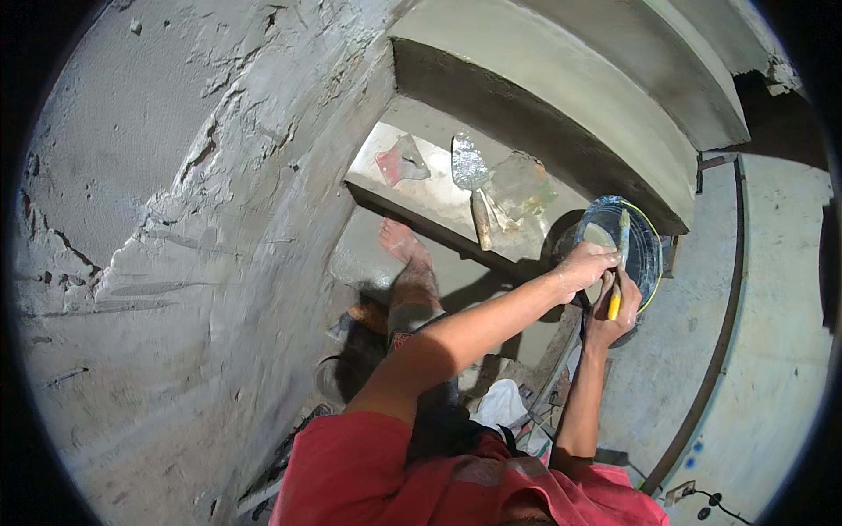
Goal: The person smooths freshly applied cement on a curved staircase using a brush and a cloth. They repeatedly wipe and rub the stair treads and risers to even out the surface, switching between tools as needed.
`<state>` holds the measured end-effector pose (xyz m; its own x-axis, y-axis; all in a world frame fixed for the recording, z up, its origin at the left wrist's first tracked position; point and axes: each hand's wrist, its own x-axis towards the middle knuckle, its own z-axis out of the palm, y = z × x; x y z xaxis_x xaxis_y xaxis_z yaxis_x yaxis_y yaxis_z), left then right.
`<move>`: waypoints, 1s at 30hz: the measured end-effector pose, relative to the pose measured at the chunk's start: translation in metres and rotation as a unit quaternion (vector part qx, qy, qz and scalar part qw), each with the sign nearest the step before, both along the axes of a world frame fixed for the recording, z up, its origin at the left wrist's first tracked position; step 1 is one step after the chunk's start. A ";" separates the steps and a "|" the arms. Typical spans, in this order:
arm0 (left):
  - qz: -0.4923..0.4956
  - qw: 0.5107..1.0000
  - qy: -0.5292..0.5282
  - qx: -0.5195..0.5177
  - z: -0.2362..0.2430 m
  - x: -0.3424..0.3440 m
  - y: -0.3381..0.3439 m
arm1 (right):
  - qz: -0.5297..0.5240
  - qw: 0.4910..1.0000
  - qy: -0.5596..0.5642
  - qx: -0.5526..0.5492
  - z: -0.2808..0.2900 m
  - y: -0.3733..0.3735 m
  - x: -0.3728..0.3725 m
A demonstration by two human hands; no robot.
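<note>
My left hand (582, 268) is closed at the near left side of a black bucket (651, 263) with a yellow-green line along its rim. A pale flat thing (599, 235) shows just above its fingers; its kind is unclear. My right hand (611, 326) grips a paintbrush (624, 232) with a yellow handle end. The brush points upward over the bucket, close to the left hand's fingertips. Shadow and my hands hide much of the bucket's inside. On the step to the left lies a pointed trowel (468, 165), its blade smeared with wet grey mortar.
Beside the trowel lies a red and grey scrap (402, 162). Curved concrete steps (561, 96) rise at the far side. A rough plastered wall (202, 228) stands left. My bare foot (405, 243) rests on a lower step. A white bag (501, 405) lies near my body.
</note>
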<state>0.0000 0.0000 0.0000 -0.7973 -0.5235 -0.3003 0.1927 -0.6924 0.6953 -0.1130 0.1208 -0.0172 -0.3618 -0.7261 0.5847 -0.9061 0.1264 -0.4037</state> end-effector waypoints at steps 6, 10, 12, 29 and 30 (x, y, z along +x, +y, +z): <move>0.101 0.993 0.050 -0.040 0.003 0.025 -0.004 | 0.134 0.973 -0.179 0.063 0.018 -0.007 0.020; 0.112 0.987 0.050 -0.107 0.012 0.027 -0.011 | 0.156 0.810 -0.563 -0.045 0.036 -0.022 0.019; 0.101 0.987 0.062 -0.106 0.012 0.033 -0.017 | 0.084 0.858 -0.505 -0.036 0.036 -0.045 0.025; 0.248 0.521 -0.625 -0.526 -0.220 0.296 -0.209 | 0.167 0.936 -0.310 0.020 -0.011 -0.182 0.124; 0.282 0.521 -0.599 -0.540 -0.233 0.298 -0.209 | 0.186 0.934 -0.303 0.034 -0.014 -0.195 0.133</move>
<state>0.2983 -0.2091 -0.2327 -0.0054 -0.9521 0.3057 -0.8650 0.1578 0.4764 0.0198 -0.0746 -0.0315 -0.3271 -0.8952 0.3026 -0.5002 -0.1077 -0.8592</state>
